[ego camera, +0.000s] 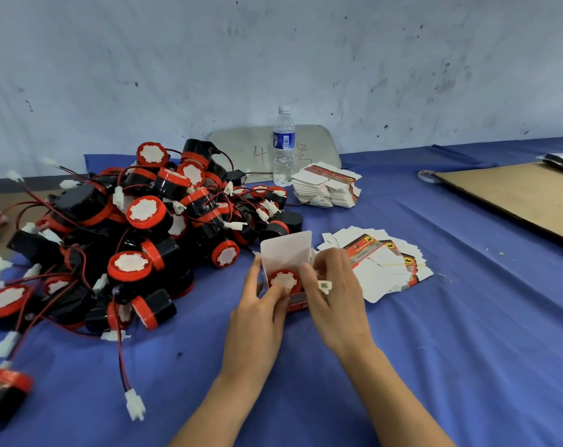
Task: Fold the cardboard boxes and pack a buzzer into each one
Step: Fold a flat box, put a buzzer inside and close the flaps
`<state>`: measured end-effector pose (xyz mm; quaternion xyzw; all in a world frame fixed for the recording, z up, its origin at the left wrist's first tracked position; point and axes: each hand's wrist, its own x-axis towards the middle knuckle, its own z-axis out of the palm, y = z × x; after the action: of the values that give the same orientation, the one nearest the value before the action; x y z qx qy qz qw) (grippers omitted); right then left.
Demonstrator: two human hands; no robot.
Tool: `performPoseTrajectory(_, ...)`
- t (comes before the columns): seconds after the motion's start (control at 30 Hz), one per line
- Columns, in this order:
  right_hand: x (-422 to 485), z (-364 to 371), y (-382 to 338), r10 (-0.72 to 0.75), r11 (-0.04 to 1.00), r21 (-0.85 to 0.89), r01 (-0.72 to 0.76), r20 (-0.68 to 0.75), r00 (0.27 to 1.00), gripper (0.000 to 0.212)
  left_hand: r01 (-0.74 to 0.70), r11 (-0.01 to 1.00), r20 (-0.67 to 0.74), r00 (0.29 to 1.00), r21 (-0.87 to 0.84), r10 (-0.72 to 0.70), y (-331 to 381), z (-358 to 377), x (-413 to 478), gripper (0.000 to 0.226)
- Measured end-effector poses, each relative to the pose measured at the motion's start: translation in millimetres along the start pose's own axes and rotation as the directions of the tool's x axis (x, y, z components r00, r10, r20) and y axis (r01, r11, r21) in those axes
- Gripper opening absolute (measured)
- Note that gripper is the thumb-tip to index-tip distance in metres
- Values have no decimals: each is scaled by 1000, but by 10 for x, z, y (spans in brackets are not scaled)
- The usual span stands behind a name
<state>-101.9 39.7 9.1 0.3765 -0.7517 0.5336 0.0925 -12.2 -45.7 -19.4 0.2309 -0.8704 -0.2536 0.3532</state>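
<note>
Blue-clothed counter (435, 350), middle: buzzer (285, 282) sits in the open box (286, 250), left hand (260, 304) fingers clamped round the box, right hand (335, 295) fingers pinching the white connector (324, 286) at the buzzer's 3 o'clock, which, if left trailing outside, I reckon would jam the lid flap.

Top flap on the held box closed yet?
No, the cardboard box has its flap standing upright and open, with the buzzer showing its red-and-white face inside.
</note>
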Motion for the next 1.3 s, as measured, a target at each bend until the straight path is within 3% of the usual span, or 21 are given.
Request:
performPoseTrajectory(0.07,30,-32,0,-5,1000,5,6,-114,993,30,29,1000,31,999,0,-29,12,6,3,10)
performPoseTrajectory(0.13,66,-74,27,32,998,53,-21,-215,976,19,61,997,64,996,36,-63,12,17,9,14)
performPoseTrajectory(0.23,84,-120,21,123,972,228,-54,-300,946,52,81,994,100,991,68,-88,-6,17,27,16)
performPoseTrajectory(0.3,71,-127,11,88,968,251,-3,-329,940,57,57,997,118,991,46,-62,-8,6,34,11)
performPoseTrajectory(0.43,81,-94,55,8,983,178,49,-306,952,39,-2,999,126,992,-43,7,-26,9,36,32)
performPoseTrajectory(0.6,97,-87,45,-50,985,129,114,-417,908,33,-21,997,123,992,-69,30,-63,26,42,30)
performPoseTrajectory(0.8,108,-74,86,-82,992,71,106,-283,956,32,-60,997,137,988,-45,66,-53,45,19,13)
performPoseTrajectory(0.97,140,-99,135,-105,989,-132,75,-242,965,21,-71,997,152,986,-30,75,-19,29,25,27)
performPoseTrajectory(1.1,138,-97,118,-200,959,-235,157,-174,964,23,-77,997,134,988,-32,81,-4,23,17,43)
performPoseTrajectory(1.2,96,-45,82,-253,934,-272,230,-51,966,18,-73,996,133,988,-46,79,3,27,20,64)
performPoseTrajectory(1.3,78,-24,77,-191,949,-246,197,50,980,16,-87,993,108,990,-79,95,-5,33,20,78)
